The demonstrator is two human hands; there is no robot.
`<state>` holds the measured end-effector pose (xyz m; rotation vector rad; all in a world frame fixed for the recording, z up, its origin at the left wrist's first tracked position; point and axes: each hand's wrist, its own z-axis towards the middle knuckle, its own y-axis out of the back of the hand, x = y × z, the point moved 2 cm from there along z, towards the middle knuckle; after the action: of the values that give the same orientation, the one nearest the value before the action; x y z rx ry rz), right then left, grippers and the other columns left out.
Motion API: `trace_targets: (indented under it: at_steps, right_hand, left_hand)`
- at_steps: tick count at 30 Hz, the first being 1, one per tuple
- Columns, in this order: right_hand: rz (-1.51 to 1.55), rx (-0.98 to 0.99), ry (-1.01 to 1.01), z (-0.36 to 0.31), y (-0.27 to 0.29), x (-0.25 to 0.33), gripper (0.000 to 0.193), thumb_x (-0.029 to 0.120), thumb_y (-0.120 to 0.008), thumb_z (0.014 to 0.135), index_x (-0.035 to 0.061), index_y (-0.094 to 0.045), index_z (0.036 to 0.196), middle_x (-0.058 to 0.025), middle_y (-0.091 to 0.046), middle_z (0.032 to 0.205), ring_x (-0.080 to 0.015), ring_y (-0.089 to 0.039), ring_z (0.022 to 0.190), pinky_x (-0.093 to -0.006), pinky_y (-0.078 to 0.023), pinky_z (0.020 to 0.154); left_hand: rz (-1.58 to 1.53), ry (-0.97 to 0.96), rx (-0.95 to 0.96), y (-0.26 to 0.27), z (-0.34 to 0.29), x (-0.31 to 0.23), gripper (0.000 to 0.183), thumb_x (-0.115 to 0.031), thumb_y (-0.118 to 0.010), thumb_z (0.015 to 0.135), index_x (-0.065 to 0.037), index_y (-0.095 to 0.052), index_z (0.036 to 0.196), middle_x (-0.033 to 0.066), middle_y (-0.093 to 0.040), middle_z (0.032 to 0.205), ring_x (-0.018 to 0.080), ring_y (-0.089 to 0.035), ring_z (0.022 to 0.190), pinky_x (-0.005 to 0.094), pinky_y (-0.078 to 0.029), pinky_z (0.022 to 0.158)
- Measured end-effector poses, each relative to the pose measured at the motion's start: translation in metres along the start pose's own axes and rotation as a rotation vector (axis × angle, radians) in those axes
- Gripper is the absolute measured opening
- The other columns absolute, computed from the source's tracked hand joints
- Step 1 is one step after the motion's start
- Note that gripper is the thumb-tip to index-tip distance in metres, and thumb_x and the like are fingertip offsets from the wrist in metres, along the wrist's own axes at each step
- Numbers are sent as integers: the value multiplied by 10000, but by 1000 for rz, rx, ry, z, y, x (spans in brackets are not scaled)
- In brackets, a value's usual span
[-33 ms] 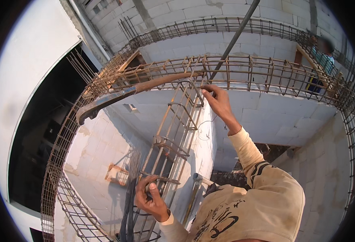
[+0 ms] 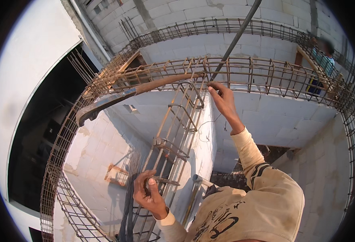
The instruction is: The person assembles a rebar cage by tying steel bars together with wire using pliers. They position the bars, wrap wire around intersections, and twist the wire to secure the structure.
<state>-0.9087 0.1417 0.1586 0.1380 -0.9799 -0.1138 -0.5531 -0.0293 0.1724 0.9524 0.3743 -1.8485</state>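
Note:
A narrow rebar cage [image 2: 175, 125] with square stirrups runs away from me to a crossing cage [image 2: 258, 72]. My left hand [image 2: 149, 195] is curled at the cage's near left side, its fingers closed around the end of a stirrup [image 2: 167, 181]. Farther off, my right hand [image 2: 224, 101] is pinched beside the junction of the two cages. Whatever lies between its fingertips is too small to make out. A long tool with a brown handle and blue-grey hooked head [image 2: 100, 105] lies across the cages, left of the junction.
A bundle of thin grey wires [image 2: 128, 205] hangs beside my left hand. Under the cage runs a pale wall top [image 2: 205, 137], with a grey pipe [image 2: 196, 178] near me. A dark slanting pole [image 2: 236, 38] crosses the far cage. Another person [image 2: 324, 60] is at far right.
My right hand has shifted slightly right and away from me, its fingertips still together. My left hand has moved a little left and its fingers have closed more around the stirrup.

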Motion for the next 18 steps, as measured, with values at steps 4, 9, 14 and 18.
trace_targets:
  at_steps: [4,9,14,18]
  right_hand:
    - [30,-319,-69,74,66,-50,421,336,-611,989,-15,-725,1193,-165,-761,1033,-211,-679,868,-365,-518,811]
    - [-131,-486,-78,195,125,-92,578,479,-641,930,-8,-708,1233,-233,-729,1164,-346,-686,1126,-424,-503,968]
    - [-374,-494,-98,298,139,-122,757,610,-757,820,-61,-726,1169,-171,-750,1037,-232,-685,910,-350,-525,825]
    - [-245,-313,-156,363,136,-151,660,628,-789,787,-3,-769,979,-71,-704,791,-139,-567,623,-308,-449,570]
  left_hand:
    - [-337,172,98,-68,74,0,418,-236,-683,988,42,-592,1286,166,-688,1209,207,-695,942,323,-544,834]
    - [-420,331,258,-153,169,14,766,-339,-770,908,-45,-416,1521,144,-578,1374,234,-619,1170,397,-520,920]
    - [-618,432,240,-219,223,31,454,-331,-756,930,-104,-574,1278,112,-614,1306,236,-567,1255,465,-485,1060]
    - [-791,475,176,-230,227,42,217,-324,-720,965,-162,-579,933,102,-689,1162,237,-570,1256,535,-458,1083]
